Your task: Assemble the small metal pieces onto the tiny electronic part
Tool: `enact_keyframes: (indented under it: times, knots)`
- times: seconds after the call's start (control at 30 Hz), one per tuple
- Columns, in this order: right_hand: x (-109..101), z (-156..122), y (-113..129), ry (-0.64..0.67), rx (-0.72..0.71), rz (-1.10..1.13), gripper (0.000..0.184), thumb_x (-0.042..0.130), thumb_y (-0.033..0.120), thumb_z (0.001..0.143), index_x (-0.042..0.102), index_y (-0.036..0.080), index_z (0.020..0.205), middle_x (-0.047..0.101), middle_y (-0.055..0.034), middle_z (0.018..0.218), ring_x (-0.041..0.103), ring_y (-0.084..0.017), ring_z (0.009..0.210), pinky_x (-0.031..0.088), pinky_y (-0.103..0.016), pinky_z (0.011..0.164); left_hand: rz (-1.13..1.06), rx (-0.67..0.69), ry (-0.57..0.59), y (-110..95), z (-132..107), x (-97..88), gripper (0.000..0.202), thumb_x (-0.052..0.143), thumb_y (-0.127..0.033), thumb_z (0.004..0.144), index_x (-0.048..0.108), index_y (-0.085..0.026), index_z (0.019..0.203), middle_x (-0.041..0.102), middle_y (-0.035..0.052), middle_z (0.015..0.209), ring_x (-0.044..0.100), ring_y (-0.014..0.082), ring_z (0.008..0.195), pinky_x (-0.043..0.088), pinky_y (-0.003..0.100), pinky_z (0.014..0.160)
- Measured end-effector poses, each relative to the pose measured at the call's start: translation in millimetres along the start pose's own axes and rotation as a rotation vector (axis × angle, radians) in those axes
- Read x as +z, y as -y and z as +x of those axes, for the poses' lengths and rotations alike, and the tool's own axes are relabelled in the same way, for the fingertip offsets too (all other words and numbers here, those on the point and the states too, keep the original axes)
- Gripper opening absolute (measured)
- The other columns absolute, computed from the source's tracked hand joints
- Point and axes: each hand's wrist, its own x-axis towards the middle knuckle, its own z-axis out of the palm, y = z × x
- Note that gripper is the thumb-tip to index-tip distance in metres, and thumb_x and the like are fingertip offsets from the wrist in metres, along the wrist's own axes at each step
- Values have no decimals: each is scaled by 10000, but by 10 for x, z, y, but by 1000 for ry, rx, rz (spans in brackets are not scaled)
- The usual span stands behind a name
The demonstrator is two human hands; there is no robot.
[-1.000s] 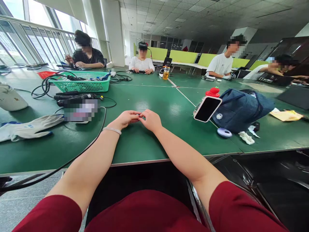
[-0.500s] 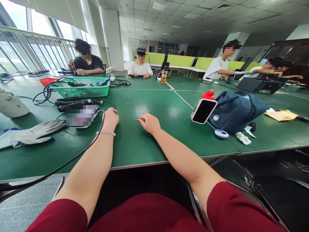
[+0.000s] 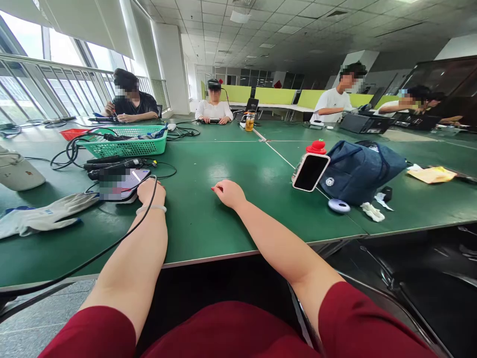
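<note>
My left hand is at the right edge of a flat phone-like device whose surface is partly blurred out. Its fingers point away and are mostly hidden, so I cannot tell their grip or whether they touch the device. A thin black cable passes over that wrist, which wears a pale bracelet. My right hand rests on the green table, fingers curled loosely in, a red nail showing, nothing seen in them. Left of the device lies a pale work glove.
Behind the device stand black handheld gear and a green basket with cables. To the right are a propped phone, a blue bag, a lilac round case and crumpled tissue. Several people sit or stand around the table.
My left hand has moved left, from bare table to the edge of the phone-like device. My right hand has stayed nearly in place. The view has shifted slightly.
</note>
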Motion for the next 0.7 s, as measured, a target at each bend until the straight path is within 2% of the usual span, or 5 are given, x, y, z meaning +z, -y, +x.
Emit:
enact_keyframes:
  times: [0.23,0.4,0.53,0.7]
  knots:
    - [27,18,-27,6,-26,2,350,439,374,944,656,183,747,631,-38,819,535,-128,728,336,-241,618,49,72,-7,-33,-67,-38,209,615,-232,797,682,-145,975,684,171,1044,612,321,1048,446,367,859]
    - [35,26,-28,42,-68,29,303,456,337,938,690,182,823,661,-46,853,567,-136,789,371,-235,675,40,104,-7,-40,-67,-18,198,571,-239,818,689,-127,931,682,193,1020,609,345,1038,426,395,886]
    - [56,33,-51,71,-104,59,242,494,297,915,707,188,881,678,-45,914,577,-136,816,387,-236,716,-26,112,-1,-17,-24,31,184,569,-230,806,687,-129,904,676,197,1017,606,355,1026,432,408,874]
    - [70,41,-69,96,-107,78,232,505,289,907,715,191,908,681,-41,860,567,-128,760,388,-235,698,-174,105,34,24,56,90,186,573,-245,792,686,-144,900,665,186,1052,572,353,1069,414,425,909]
